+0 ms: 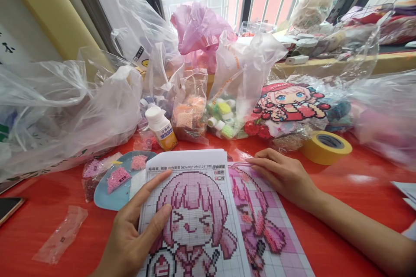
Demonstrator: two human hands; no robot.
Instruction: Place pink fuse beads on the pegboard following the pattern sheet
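Observation:
My left hand (130, 229) grips a printed pattern sheet (198, 212) by its left side, thumb and index finger on its face, other fingers hidden. The sheet shows a pink-haired pixel figure on a grid. It covers part of a pink and black bead picture (260, 220) on a pale checked board (289, 242). My right hand (286, 177) rests at the upper right of this board, fingers stretched out together. Its fingertips touch the upper edge beside a thin pink strip I cannot make out clearly.
A blue plate (112, 199) carries pink bead packets (118, 179). Behind stand a white-capped bottle (160, 127), an orange bead bag (190, 112) and several plastic bags (110, 104). Yellow tape (313, 149) and a finished bead figure (289, 104) lie right; a phone (9, 210) lies left.

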